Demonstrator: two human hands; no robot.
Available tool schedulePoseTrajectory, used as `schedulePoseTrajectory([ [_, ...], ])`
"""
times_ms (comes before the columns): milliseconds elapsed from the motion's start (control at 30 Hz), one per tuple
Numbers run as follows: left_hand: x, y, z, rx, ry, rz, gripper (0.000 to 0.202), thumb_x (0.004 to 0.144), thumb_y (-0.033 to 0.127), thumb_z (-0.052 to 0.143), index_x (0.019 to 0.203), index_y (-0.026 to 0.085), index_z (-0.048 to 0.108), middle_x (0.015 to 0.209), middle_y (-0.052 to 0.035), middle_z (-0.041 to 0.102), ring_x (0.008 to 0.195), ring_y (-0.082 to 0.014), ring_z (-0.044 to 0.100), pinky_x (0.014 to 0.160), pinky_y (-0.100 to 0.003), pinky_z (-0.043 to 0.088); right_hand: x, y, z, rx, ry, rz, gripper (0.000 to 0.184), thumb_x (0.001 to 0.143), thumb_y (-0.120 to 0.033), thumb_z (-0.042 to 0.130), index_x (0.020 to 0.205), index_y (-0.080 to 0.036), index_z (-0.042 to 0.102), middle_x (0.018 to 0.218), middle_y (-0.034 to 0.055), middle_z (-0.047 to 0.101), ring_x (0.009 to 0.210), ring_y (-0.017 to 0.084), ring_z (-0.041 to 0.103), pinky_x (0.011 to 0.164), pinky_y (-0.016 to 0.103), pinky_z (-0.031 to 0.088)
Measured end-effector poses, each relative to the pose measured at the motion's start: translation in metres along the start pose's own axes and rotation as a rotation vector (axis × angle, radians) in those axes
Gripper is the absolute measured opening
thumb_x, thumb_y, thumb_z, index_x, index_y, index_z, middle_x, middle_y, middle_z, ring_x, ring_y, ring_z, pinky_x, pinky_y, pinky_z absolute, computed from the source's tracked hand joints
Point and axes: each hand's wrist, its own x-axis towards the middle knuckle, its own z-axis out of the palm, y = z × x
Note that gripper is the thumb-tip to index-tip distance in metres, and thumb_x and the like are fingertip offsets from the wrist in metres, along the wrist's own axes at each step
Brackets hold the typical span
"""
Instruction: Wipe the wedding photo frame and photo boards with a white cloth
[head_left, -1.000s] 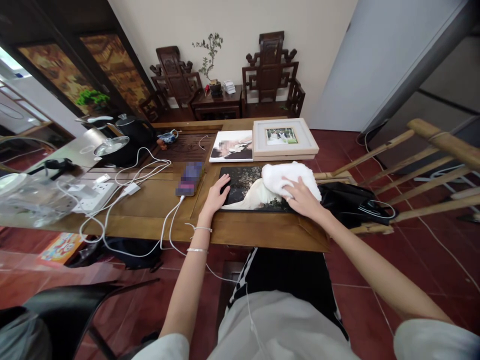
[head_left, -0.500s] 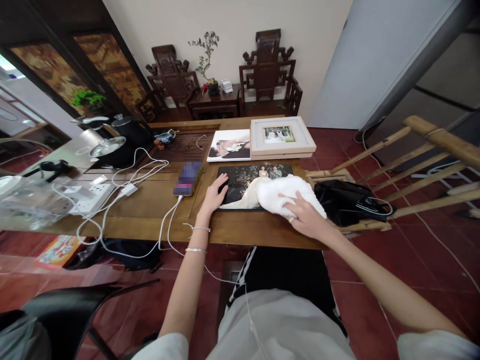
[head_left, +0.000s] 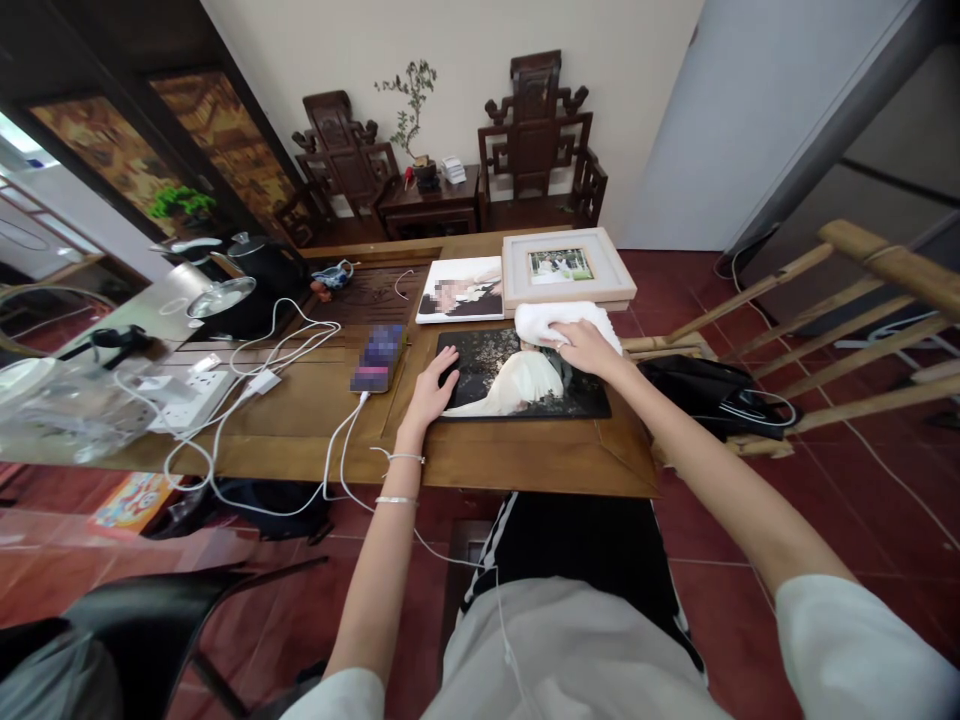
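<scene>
A dark wedding photo panel [head_left: 487,375] lies flat on the wooden table [head_left: 480,455] in front of me. My left hand [head_left: 433,388] rests on its left edge with the fingers stretched out and holds nothing. Under my right hand [head_left: 581,345] is a white cloth [head_left: 532,320], gripped and pressed on the panel's upper right part. The cloth covers that corner and reaches towards the framed photo behind. A long white dress shows in the uncovered middle of the picture.
Behind the panel are a white-edged photo [head_left: 459,290] and a pale framed photo [head_left: 619,285]. To the left lie a phone [head_left: 379,358], white cables and a power strip [head_left: 191,400]. A bamboo chair [head_left: 862,330] holding a black bag [head_left: 697,390] stands at right.
My right hand has moved the white cloth away from me, from the panel's lower right to its upper right edge. The left hand stays on the left edge.
</scene>
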Motion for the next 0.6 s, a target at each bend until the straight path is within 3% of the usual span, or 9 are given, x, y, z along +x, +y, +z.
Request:
schedulePoseTrajectory([
  [167, 0.000, -0.001, 0.001, 0.001, -0.002, 0.002, 0.041, 0.092, 0.033, 0.053, 0.129, 0.018, 0.063, 0.146, -0.0112, 0.054, 0.141, -0.0259, 0.045, 0.121, -0.048, 0.031, -0.060, -0.024, 0.005, -0.034, -0.006, -0.095, 0.033, 0.088, -0.018, 0.045, 0.112, -0.018, 0.068, 0.128, 0.0118, 0.068, 0.118, 0.034, 0.059, 0.113, 0.057, 0.029],
  [367, 0.001, 0.000, 0.001, 0.000, -0.005, -0.001, 0.040, 0.092, 0.032, 0.054, 0.129, 0.021, 0.064, 0.146, -0.0089, 0.054, 0.141, -0.0260, 0.045, 0.121, -0.048, 0.031, -0.145, -0.060, 0.002, 0.034, -0.075, -0.175, 0.032, 0.078, -0.010, 0.049, 0.100, -0.020, 0.069, 0.142, 0.0158, 0.056, 0.132, 0.033, 0.051, 0.117, 0.067, 0.019],
  [467, 0.001, -0.001, 0.001, 0.007, -0.006, -0.004, 0.040, 0.092, 0.031, 0.054, 0.129, 0.020, 0.064, 0.146, -0.0095, 0.055, 0.141, -0.0263, 0.045, 0.121, -0.048, 0.030, -0.158, -0.073, 0.001, 0.064, -0.117, -0.193, 0.036, 0.075, -0.006, 0.048, 0.100, -0.021, 0.069, 0.140, 0.0148, 0.058, 0.132, 0.032, 0.052, 0.117, 0.068, 0.018],
  [600, 0.001, 0.000, 0.000, 0.026, -0.014, 0.005, 0.040, 0.093, 0.030, 0.053, 0.130, 0.019, 0.063, 0.147, -0.0096, 0.054, 0.141, -0.0258, 0.045, 0.121, -0.048, 0.030, -0.134, -0.078, 0.004, 0.095, -0.144, -0.183, 0.038, 0.079, -0.008, 0.047, 0.107, -0.020, 0.069, 0.135, 0.0152, 0.062, 0.135, 0.033, 0.048, 0.115, 0.069, 0.020],
])
